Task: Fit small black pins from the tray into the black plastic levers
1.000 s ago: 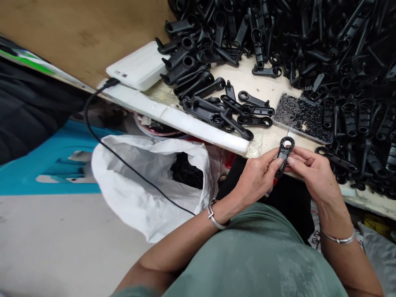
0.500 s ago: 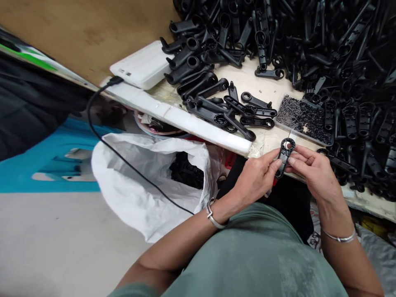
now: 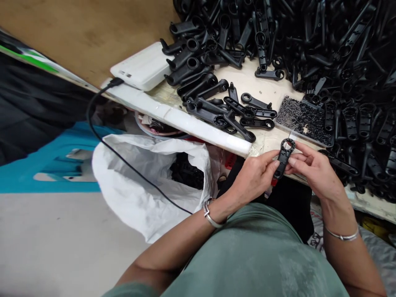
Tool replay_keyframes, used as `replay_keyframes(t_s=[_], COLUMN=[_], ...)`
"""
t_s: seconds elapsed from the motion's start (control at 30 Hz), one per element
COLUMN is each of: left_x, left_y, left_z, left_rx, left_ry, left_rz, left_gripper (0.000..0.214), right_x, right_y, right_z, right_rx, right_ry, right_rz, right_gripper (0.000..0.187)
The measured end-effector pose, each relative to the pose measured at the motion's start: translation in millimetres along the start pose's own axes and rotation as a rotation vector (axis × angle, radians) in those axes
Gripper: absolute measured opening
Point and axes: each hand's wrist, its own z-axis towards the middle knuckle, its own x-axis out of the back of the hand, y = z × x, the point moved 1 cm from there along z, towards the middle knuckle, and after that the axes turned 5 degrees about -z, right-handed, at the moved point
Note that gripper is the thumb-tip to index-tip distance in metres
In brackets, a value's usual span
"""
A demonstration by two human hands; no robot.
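Note:
A small black plastic part with a ring at its top end point(image 3: 284, 154) is held upright between both my hands at the near edge of the workbench point(image 3: 247, 80). My left hand point(image 3: 253, 177) pinches its left side with thumb and fingers. From the right, my right hand point(image 3: 312, 169) grips it with thumb and fingertips. Just beyond the part lies a clear tray of small black screws point(image 3: 305, 119). Several loose black handle parts point(image 3: 235, 111) lie to the left of the tray.
A big heap of black plastic handles point(image 3: 324, 45) covers the back and right of the bench. A white power bank point(image 3: 139, 68) with a black cable point(image 3: 102, 136) sits at the bench's left corner. Below the bench hangs an open white bag point(image 3: 145, 177) holding black parts.
Both hands and the part have stayed almost in place; the view shifted slightly and the part tilted a little.

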Motion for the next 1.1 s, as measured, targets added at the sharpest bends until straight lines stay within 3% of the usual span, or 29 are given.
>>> replay_keyframes(t_s=[0.23, 0.33, 0.47, 0.6, 0.77, 0.93, 1.1], left_x=[-2.6, 0.9, 8.5, 11.6, 10.7, 7.0, 14.0], left_y=[0, 2, 9, 11, 2, -1, 6], left_z=[2, 2, 9, 21, 28, 26, 18], left_rx=[-0.028, -0.075, -0.121, -0.171, -0.301, -0.353, -0.490], left_ry=[-0.011, -0.011, -0.091, -0.143, -0.141, -0.165, -0.065], left_rz=[-0.017, 0.131, 0.468, 0.703, 0.703, 0.839, 0.909], left_gripper=[0.024, 0.027, 0.036, 0.039, 0.027, 0.023, 0.029], right_x=[-4, -2, 7, 14, 14, 12, 24], right_y=[2, -2, -2, 8, 15, 10, 6], right_z=[-3, -3, -3, -8, -21, -21, -19], right_rx=[0.013, 0.050, 0.118, 0.155, 0.313, 0.324, 0.280], right_ry=[0.021, 0.061, 0.081, 0.173, 0.427, 0.366, 0.315], right_rz=[0.037, 0.028, -0.068, -0.323, -0.920, -1.187, -1.214], right_gripper=[0.071, 0.070, 0.056, 0.050, 0.036, 0.034, 0.040])
